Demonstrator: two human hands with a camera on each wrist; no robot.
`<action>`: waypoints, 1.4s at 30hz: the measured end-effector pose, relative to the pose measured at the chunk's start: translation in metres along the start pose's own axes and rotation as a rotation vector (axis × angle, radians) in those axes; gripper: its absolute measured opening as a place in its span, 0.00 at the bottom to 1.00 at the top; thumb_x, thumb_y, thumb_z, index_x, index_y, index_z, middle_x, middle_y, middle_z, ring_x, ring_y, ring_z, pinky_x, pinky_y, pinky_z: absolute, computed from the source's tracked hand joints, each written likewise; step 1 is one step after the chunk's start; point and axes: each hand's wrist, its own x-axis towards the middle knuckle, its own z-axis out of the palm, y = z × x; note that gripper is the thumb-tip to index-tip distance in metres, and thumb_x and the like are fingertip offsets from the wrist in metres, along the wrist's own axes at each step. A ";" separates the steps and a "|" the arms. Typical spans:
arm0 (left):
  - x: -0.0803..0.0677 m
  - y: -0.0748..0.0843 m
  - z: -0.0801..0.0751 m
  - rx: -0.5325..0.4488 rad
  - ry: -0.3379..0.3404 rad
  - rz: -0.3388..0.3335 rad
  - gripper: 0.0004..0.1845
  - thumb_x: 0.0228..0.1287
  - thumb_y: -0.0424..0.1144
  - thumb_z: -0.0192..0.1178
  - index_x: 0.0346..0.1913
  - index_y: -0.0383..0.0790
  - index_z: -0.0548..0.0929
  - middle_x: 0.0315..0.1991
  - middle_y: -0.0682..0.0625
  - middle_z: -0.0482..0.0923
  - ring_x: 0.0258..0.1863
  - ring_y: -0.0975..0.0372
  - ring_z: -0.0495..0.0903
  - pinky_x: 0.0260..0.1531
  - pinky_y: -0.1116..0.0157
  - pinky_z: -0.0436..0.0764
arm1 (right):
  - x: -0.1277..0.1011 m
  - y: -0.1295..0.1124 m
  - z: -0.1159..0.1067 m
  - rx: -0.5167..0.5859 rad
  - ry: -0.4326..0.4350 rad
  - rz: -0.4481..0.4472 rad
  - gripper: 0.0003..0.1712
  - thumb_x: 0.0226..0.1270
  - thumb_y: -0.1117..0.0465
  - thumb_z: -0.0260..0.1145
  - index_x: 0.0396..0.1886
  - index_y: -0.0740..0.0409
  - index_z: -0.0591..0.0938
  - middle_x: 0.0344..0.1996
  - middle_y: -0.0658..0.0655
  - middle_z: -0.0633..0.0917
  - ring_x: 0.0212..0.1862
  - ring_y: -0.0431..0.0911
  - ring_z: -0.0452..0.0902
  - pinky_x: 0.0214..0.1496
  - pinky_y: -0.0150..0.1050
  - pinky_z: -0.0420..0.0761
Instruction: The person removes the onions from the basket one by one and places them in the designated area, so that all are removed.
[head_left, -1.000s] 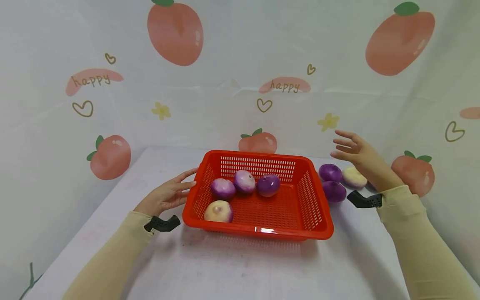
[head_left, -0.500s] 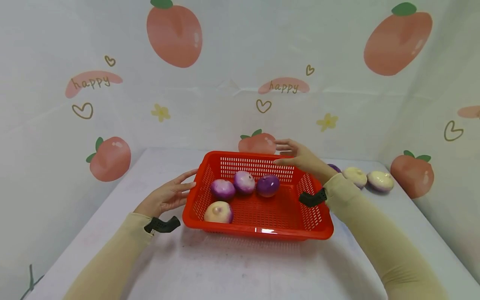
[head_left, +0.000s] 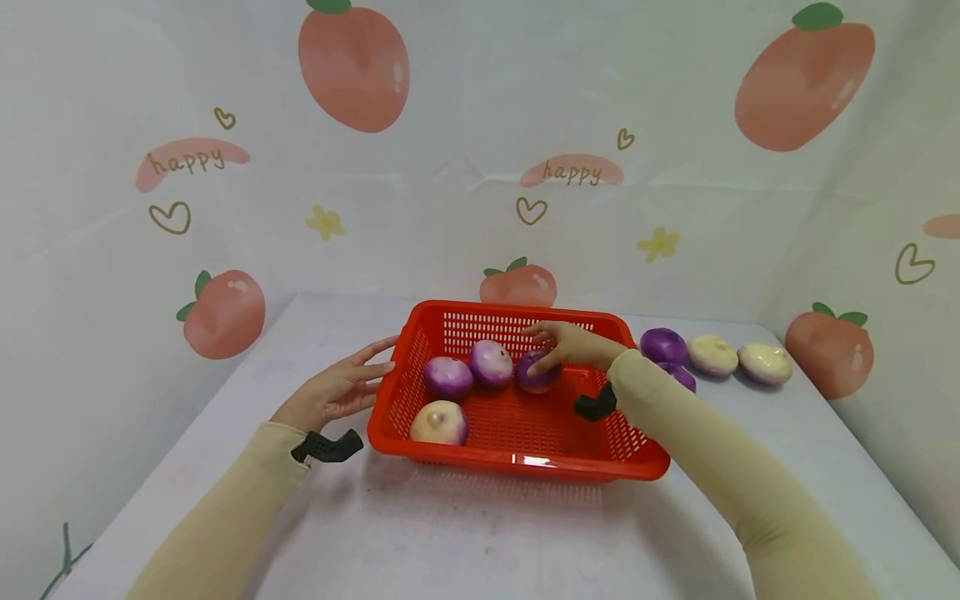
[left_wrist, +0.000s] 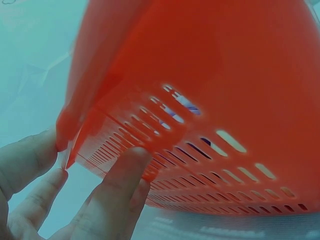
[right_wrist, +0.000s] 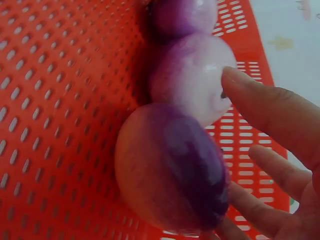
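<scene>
A red plastic basket (head_left: 592, 461) with slotted walls stands on the table. Inside it lie several round, glossy onions, purple and cream. My left hand (head_left: 337, 393) rests its extended fingers against the basket's left side; the left wrist view shows fingertips at the rim and on the outer wall (left_wrist: 200, 65). My right hand (head_left: 568, 344) reaches into the basket over the darkest purple onion (right_wrist: 170, 167), its fingers spread loosely around it. In the right wrist view, one fingertip overlaps the neighbouring pale onion (right_wrist: 192, 75). A cream onion (head_left: 438, 422) sits at the front left.
Outside the basket on the right, two purple onions (head_left: 663, 345) and two cream ones (head_left: 765, 364) lie on the white table (head_left: 480, 550). A white backdrop (head_left: 450, 225) with printed fruit stands behind. The right forearm (head_left: 697, 433) crosses the basket's right rim.
My right hand has moved left from above the onions outside, over the basket's right rim, and down to the dark purple onion. The left hand and basket have stayed in place.
</scene>
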 end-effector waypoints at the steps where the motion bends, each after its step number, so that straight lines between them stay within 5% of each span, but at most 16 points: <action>1: 0.001 0.000 0.000 -0.007 0.000 0.000 0.35 0.70 0.38 0.56 0.76 0.56 0.55 0.50 0.51 0.78 0.43 0.60 0.84 0.42 0.65 0.85 | 0.000 0.000 0.001 -0.011 -0.006 -0.006 0.40 0.59 0.61 0.71 0.70 0.59 0.66 0.66 0.68 0.69 0.68 0.61 0.64 0.68 0.56 0.69; 23: 0.003 -0.001 0.001 -0.051 0.028 0.003 0.35 0.69 0.36 0.57 0.75 0.57 0.57 0.52 0.50 0.76 0.44 0.57 0.84 0.40 0.62 0.86 | 0.000 -0.001 0.011 -0.223 -0.059 0.048 0.39 0.50 0.61 0.78 0.64 0.56 0.74 0.61 0.61 0.75 0.61 0.54 0.72 0.65 0.50 0.74; 31: 0.002 0.000 0.001 -0.049 0.024 0.000 0.34 0.70 0.36 0.57 0.75 0.56 0.57 0.50 0.51 0.78 0.42 0.58 0.85 0.39 0.63 0.86 | -0.020 -0.011 -0.019 -0.086 -0.003 -0.039 0.42 0.50 0.61 0.77 0.67 0.57 0.70 0.60 0.63 0.72 0.55 0.55 0.74 0.58 0.45 0.79; 35: 0.000 0.000 0.001 -0.047 0.015 0.000 0.34 0.70 0.36 0.56 0.75 0.56 0.57 0.49 0.51 0.79 0.42 0.59 0.85 0.40 0.64 0.86 | -0.040 -0.017 -0.039 0.034 0.047 -0.071 0.43 0.54 0.63 0.74 0.68 0.60 0.65 0.65 0.66 0.65 0.60 0.59 0.70 0.61 0.48 0.77; 42: -0.001 0.000 0.001 -0.001 0.007 0.001 0.35 0.70 0.39 0.57 0.76 0.57 0.56 0.50 0.51 0.78 0.42 0.60 0.85 0.41 0.65 0.85 | -0.079 -0.016 -0.071 0.133 0.224 -0.093 0.43 0.57 0.61 0.73 0.70 0.52 0.62 0.67 0.64 0.64 0.66 0.58 0.65 0.67 0.53 0.70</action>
